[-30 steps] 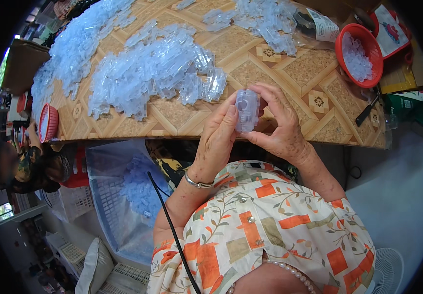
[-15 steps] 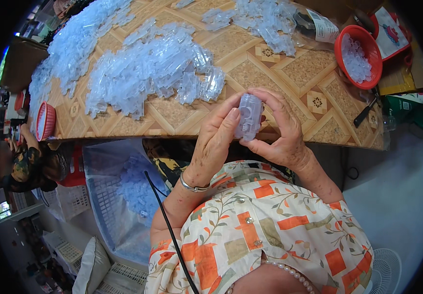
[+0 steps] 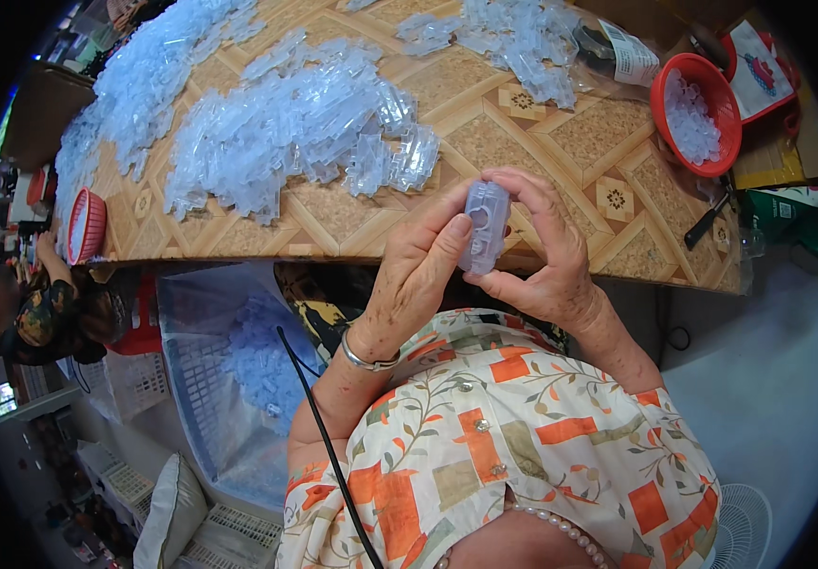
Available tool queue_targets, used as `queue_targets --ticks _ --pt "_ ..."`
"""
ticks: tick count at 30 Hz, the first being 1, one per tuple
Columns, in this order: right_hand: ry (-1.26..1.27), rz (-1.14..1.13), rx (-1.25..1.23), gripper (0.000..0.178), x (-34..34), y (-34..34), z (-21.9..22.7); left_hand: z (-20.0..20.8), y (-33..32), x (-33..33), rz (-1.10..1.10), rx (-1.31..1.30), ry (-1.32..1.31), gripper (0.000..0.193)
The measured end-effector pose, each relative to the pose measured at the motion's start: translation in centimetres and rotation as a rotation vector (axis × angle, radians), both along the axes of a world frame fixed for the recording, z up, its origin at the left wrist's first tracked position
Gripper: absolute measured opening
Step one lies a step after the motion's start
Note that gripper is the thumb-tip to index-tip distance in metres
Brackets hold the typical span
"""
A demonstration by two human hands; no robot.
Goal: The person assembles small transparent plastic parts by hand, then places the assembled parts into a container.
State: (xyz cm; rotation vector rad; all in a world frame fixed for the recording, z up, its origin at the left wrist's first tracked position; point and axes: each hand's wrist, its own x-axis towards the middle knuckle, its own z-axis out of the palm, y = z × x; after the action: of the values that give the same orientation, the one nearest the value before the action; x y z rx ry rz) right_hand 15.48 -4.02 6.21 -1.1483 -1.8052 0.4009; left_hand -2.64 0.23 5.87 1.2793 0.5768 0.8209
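Note:
Between my two hands, over the table's near edge, I hold a clear plastic part (image 3: 487,228), longish and hollowed, tilted nearly upright. My left hand (image 3: 420,248) presses its thumb against the part's left side. The fingers of my right hand (image 3: 553,256) curve round the top and right, with the thumb at the lower end. Just beyond my left hand lies a broad heap of flat clear plastic pieces (image 3: 286,133). What the part is for cannot be made out.
A red basket (image 3: 733,142) of small clear pieces stands at the right, near a black-handled tool (image 3: 703,223). At the left are another red basket (image 3: 96,228) and a seated co-worker (image 3: 44,318). Below the table edge, a lined crate (image 3: 181,379) holds more clear parts. A black cable (image 3: 333,455) crosses my left arm.
Both hands keep their grip on the clear plastic part. My left thumb has shifted slightly along its side. The whole view has moved a little.

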Motion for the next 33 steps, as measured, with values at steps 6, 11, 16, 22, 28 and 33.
queue_targets --ticks 6,11,16,22,28,33 --pt "-0.045 0.001 0.018 0.086 0.11 0.10 -0.16 0.71 -0.25 0.05 -0.008 -0.087 -0.066 0.042" --pt "-0.045 -0.016 0.022 0.085 0.07 -0.02 -0.07 0.33 -0.13 0.08 -0.010 -0.061 -0.069 0.041" --pt "-0.030 -0.001 0.064 0.086 0.07 0.09 -0.54 0.70 -0.35 0.31 -0.009 -0.084 -0.112 0.042" --pt "0.000 0.023 0.027 0.087 0.17 0.13 -0.09 0.13 -0.07 0.01 0.006 -0.019 -0.033 0.042" --pt "-0.015 0.010 0.034 0.087 -0.13 0.25 -0.38 0.34 -0.15 0.13 0.013 -0.057 -0.068 0.042" --pt "-0.031 0.006 0.081 0.087 -0.16 0.42 -0.45 0.20 -0.12 -0.20 0.048 -0.001 0.006 0.041"
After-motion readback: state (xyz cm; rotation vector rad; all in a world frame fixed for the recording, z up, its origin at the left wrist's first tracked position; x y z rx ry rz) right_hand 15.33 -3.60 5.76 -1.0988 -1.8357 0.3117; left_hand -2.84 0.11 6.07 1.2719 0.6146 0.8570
